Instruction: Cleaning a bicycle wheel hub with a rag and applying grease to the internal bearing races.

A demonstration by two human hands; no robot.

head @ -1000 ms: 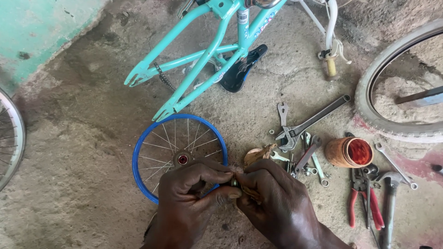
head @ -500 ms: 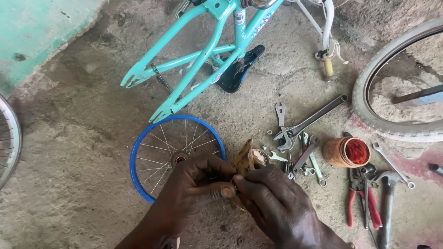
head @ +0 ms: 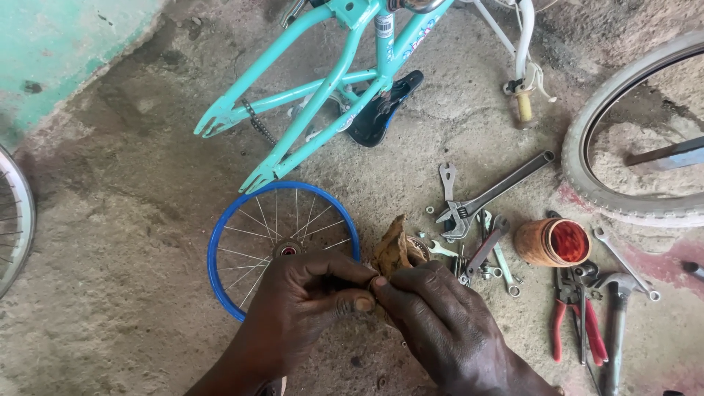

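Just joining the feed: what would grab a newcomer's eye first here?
The turquoise bicycle frame lying upside down at the top, with the blue-rimmed spoked wheel flat on the concrete below it. At bottom centre, the left hand and right hand pinch something small together, beside scattered wrenches and red-handled pliers.

left hand (head: 304, 308): bare, no glove | right hand (head: 440, 323): bare, no ring

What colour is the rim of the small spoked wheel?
Blue; the wheel rim shows clearly in the head view.
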